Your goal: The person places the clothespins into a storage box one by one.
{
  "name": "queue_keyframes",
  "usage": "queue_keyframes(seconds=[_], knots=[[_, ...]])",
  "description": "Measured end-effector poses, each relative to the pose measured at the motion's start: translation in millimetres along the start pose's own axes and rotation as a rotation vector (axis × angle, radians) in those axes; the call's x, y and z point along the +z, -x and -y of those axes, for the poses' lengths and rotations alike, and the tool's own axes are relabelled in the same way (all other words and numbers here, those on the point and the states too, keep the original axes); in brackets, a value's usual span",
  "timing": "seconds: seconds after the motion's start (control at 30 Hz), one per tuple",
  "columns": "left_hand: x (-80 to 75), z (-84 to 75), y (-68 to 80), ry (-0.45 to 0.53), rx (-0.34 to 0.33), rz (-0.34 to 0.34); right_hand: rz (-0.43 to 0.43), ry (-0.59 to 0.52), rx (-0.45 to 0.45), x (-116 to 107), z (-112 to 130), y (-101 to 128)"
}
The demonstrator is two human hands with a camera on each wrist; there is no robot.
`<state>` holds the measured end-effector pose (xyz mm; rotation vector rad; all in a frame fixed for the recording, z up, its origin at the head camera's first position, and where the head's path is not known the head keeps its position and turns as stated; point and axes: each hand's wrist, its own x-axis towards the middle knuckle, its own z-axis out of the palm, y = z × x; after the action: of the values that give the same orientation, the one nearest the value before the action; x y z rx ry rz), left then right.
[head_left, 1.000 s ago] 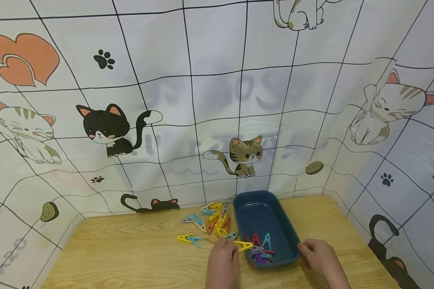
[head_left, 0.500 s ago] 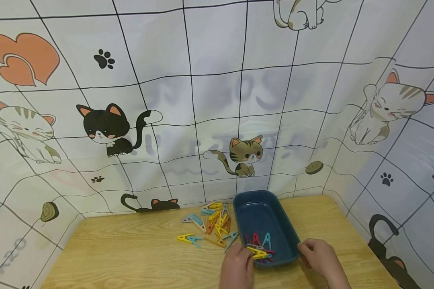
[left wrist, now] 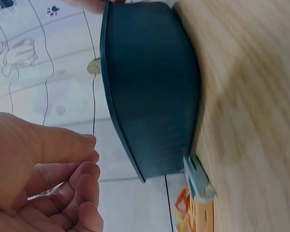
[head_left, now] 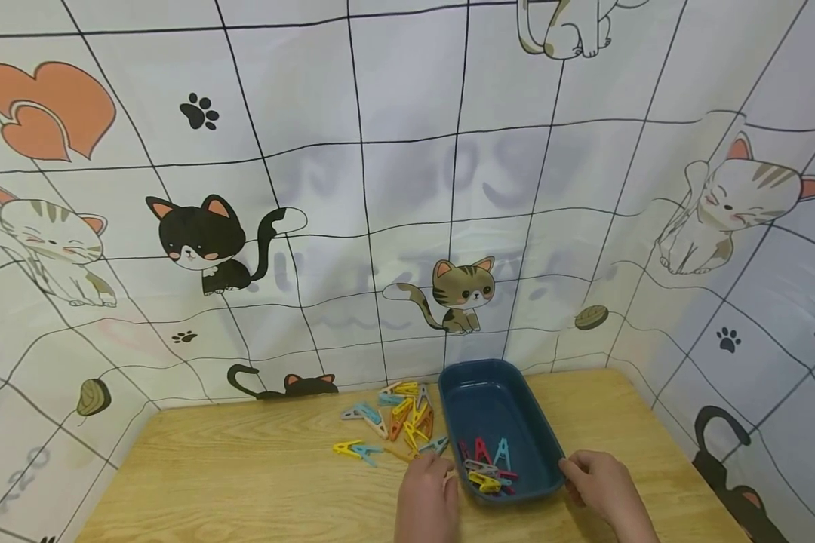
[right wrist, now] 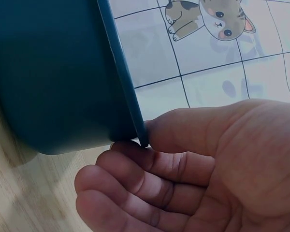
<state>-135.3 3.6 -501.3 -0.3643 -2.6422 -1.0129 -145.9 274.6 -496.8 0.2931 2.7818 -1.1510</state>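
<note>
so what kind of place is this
Probably a small staged tabletop corner rather than a lived-in room: a wooden table closed in by a cartoon cat sheet hung as a backdrop, with only a blue tub and loose clothes pegs on it.

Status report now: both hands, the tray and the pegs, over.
Left hand empty, fingers loosely curled, beside the blue tray. Right hand pinches tray rim. Yellow peg in tray with others. Loose peg pile on table; nothing blocking.

Makeshift home tabletop corner, cartoon-cat cloth backdrop, wooden table, loose clothes pegs
</note>
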Motion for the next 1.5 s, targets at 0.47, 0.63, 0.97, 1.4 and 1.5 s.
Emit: queue_keyframes(seconds=[0.47, 0.63, 0.97, 1.4, 1.5], knots=[[-22.6, 38.1, -16.2, -0.048, -0.197, -0.128, -0.003, 0.003, 0.004, 1, 0, 0], [-31.6, 63.0, -19.4, -0.067, -0.238, -0.17, -0.001, 0.004, 0.002, 0, 2, -1], [-39.1, 89.1, -20.0, -0.125, -0.351, -0.169, 0.006, 0.02, 0.005, 0, 2, -2], [-32.2, 93.1, -21.0, -0.174, -0.468, -0.044, -0.009, 0.017, 0.0, 0, 2, 0], [-30.9, 93.8, -20.5, -0.164, -0.5, -0.029, -0.009, 0.016, -0.002, 1, 3, 0]])
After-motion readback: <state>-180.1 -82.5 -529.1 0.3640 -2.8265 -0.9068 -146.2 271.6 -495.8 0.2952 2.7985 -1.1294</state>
